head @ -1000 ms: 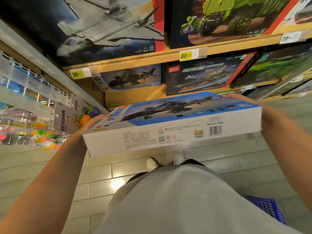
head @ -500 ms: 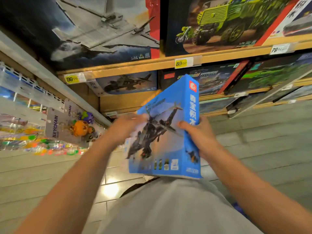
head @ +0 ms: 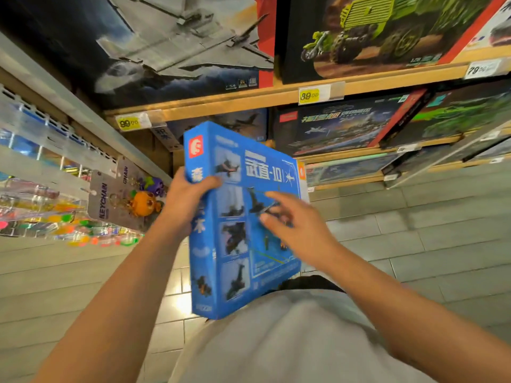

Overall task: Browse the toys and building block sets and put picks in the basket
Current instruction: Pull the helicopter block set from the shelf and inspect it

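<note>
The blue helicopter block set (head: 243, 217) stands upright on end in front of the person's chest, back panel now facing the camera, where a second ago it lay flat with its white side showing. The left hand (head: 184, 201) grips its upper left edge, thumb curled over the panel; the right hand (head: 297, 230) has let go and hovers open, fingers spread. This looks like inspection, the pick undecided. No basket is in view; shelves (head: 249, 99) of boxed sets stand behind
</note>
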